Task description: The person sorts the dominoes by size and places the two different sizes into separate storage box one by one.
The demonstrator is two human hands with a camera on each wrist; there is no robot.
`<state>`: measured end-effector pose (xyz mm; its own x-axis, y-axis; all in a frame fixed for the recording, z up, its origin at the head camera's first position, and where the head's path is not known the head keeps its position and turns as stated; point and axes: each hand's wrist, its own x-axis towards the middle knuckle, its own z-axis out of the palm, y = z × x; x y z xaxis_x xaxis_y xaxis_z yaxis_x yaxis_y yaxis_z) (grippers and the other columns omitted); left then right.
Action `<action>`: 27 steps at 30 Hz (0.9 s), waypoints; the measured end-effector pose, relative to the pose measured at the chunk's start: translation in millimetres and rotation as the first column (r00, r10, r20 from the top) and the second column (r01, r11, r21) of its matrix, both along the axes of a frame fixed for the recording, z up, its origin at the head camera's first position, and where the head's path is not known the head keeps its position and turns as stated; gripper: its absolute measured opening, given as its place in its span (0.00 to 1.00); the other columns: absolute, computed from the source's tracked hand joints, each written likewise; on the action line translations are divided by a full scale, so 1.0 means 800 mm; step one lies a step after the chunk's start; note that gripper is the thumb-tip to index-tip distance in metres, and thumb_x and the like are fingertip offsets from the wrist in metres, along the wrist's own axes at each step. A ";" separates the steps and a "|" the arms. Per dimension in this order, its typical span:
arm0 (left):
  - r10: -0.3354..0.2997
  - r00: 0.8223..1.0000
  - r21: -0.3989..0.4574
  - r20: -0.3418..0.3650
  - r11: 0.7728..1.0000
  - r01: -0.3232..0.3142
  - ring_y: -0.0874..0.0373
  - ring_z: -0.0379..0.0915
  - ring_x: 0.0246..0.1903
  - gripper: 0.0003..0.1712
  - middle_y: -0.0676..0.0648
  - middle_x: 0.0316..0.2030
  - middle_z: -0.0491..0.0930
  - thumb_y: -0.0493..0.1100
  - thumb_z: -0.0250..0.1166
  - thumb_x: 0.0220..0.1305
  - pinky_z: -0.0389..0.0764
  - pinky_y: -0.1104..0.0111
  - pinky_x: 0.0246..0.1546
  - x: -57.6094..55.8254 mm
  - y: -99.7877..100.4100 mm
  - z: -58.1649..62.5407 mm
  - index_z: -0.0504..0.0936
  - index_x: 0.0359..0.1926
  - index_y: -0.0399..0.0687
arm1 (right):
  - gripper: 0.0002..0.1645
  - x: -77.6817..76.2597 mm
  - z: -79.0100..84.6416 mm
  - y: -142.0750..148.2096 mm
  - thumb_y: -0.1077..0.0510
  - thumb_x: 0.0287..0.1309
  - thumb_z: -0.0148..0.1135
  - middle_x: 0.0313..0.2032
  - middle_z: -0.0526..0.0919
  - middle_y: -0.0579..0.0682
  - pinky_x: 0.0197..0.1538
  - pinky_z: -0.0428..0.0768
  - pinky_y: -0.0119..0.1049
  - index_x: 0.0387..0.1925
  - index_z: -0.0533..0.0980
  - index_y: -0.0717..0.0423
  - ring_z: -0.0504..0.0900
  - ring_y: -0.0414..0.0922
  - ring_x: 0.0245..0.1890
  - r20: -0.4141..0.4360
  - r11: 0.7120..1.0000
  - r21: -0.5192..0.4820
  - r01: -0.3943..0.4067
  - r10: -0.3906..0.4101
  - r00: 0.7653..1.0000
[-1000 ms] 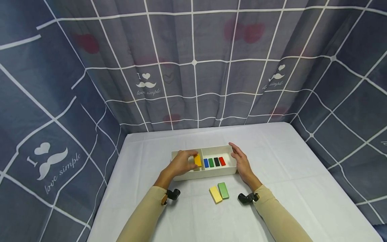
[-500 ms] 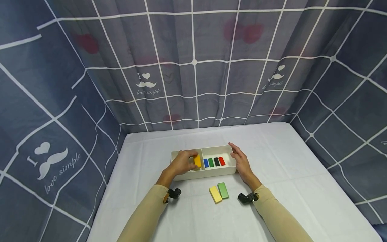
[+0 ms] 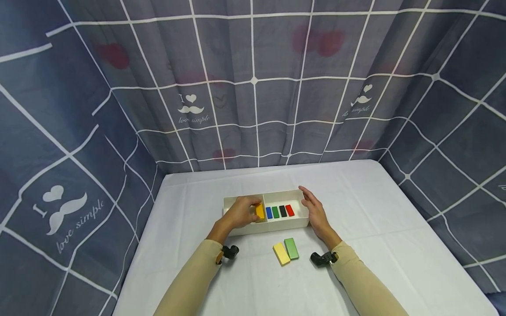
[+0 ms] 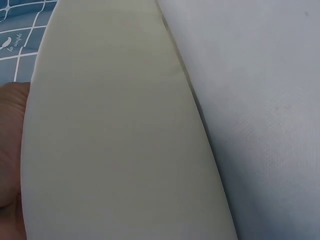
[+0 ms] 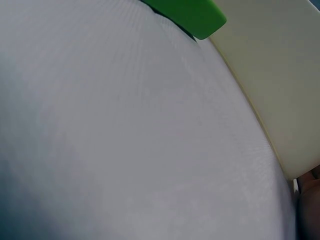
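A white two-compartment box point(image 3: 284, 224) stands on the table. In its left compartment my left hand point(image 3: 239, 212) pinches a yellow-orange block point(image 3: 259, 211) between thumb and fingers, close by the divider; the hand covers much of that compartment. My right hand point(image 3: 317, 218) holds the box's right end, thumb at the rim and fingers along the outside. Side by side in the right compartment lie small blue point(image 3: 269, 213), green point(image 3: 275, 212), black point(image 3: 282, 211) and red point(image 3: 290, 210) blocks. The box's outer wall point(image 4: 120, 125) fills much of the left wrist view.
In front of the box, a pale yellow block point(image 3: 281, 254) and a light green block point(image 3: 291, 249) lie on the white tablecloth point(image 3: 356, 188). A dark checked curtain point(image 3: 272, 105) surrounds the table at the back and sides.
My left hand has shifted slightly to the right with the yellow-orange block, bringing it nearer the divider. My right hand and the other blocks stay nearly still.
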<state>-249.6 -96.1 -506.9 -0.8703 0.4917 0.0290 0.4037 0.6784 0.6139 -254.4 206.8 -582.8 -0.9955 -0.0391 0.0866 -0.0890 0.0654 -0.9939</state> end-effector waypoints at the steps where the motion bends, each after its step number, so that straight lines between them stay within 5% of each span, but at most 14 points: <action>1: -0.002 1.000 -0.003 0.002 1.000 0.002 0.43 0.83 0.64 0.34 0.40 0.62 0.87 0.34 0.82 0.62 0.81 0.50 0.72 0.000 0.001 0.000 0.83 0.69 0.36 | 0.32 0.000 0.000 0.000 0.62 0.84 0.45 0.87 0.58 0.52 0.90 0.45 0.53 0.83 0.66 0.50 0.49 0.52 0.89 0.003 1.000 0.000 0.001 -0.001 1.000; 19: 0.003 1.000 -0.099 0.008 0.995 -0.002 0.51 0.82 0.51 0.30 0.39 0.58 0.88 0.33 0.83 0.60 0.88 0.59 0.59 -0.004 0.013 -0.001 0.87 0.63 0.36 | 0.32 -0.002 0.001 0.000 0.62 0.84 0.45 0.87 0.57 0.52 0.90 0.46 0.53 0.84 0.66 0.51 0.48 0.51 0.89 0.025 1.000 0.000 0.004 -0.004 1.000; 27: 0.033 0.999 -0.075 0.041 0.997 -0.030 0.50 0.82 0.50 0.31 0.39 0.58 0.88 0.34 0.83 0.60 0.88 0.57 0.58 -0.004 0.014 -0.002 0.86 0.64 0.36 | 0.32 -0.001 0.001 0.000 0.62 0.84 0.45 0.87 0.57 0.52 0.90 0.46 0.52 0.84 0.65 0.51 0.48 0.51 0.89 0.025 1.000 0.005 0.011 -0.011 1.000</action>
<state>-253.1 -85.1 -508.7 -0.8849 0.4637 -0.0438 0.3565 0.7347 0.5772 -255.2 206.5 -581.8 -0.9977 -0.0284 0.0616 -0.0634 0.0711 -0.9955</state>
